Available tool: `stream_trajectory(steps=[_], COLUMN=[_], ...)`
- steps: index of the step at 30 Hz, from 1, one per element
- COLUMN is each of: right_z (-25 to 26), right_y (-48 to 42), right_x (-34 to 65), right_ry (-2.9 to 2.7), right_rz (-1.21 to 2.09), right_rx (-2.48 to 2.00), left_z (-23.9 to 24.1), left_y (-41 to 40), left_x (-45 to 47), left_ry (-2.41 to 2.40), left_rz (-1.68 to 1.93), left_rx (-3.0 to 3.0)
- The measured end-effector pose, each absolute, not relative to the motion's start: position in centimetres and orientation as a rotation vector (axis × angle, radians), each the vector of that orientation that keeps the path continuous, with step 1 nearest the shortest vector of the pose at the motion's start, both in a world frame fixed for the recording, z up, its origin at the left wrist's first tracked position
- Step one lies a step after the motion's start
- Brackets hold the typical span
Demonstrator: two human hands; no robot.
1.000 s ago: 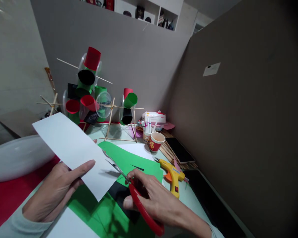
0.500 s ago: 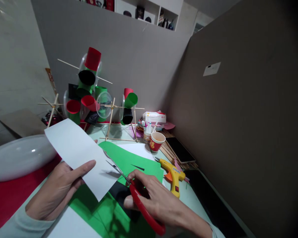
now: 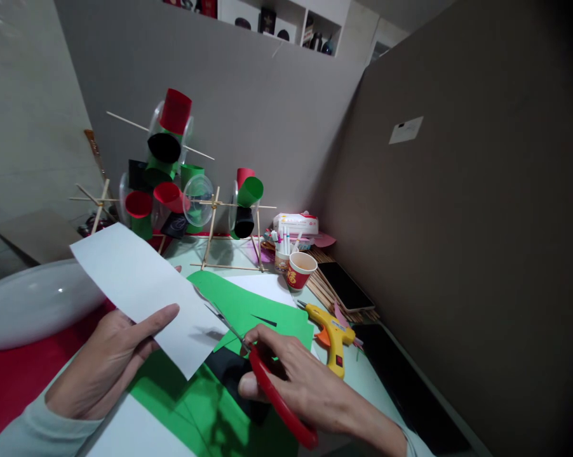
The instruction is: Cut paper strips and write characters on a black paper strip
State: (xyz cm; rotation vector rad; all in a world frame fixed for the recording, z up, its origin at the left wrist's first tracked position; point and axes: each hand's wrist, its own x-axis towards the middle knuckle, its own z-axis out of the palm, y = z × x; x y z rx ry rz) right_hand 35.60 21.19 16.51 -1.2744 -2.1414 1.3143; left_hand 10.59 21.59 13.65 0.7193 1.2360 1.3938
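Note:
My left hand (image 3: 106, 362) grips a white sheet of paper (image 3: 143, 289), thumb on top, and holds it tilted above the table. My right hand (image 3: 298, 384) is closed on red-handled scissors (image 3: 267, 384). Their blades point up-left and meet the paper's right edge. Under both hands lie green paper sheets (image 3: 248, 311) and a black piece of paper (image 3: 232, 374).
A stick frame with red, green and black paper cups (image 3: 172, 184) stands at the back. A red paper cup (image 3: 300, 270), a marker pot (image 3: 281, 251), a yellow glue gun (image 3: 333, 335) and a phone (image 3: 346, 285) lie to the right. A white oval dish (image 3: 33, 304) sits left on red paper.
The far end of the white paper swung right, then back left and slightly down. The scissors stay at the paper's edge, hardly moved.

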Motion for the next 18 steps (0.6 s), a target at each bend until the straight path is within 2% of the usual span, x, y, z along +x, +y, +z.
stream_trajectory(steps=[18], right_z=[15.64], right_y=[21.30], right_x=[35.73], right_ry=[-2.140], right_rz=[1.306], right_rx=[-1.215], left_z=[13.58], left_y=[21.40], left_x=[11.09], left_ry=[1.221], left_rz=[1.400], left_rx=[0.688])
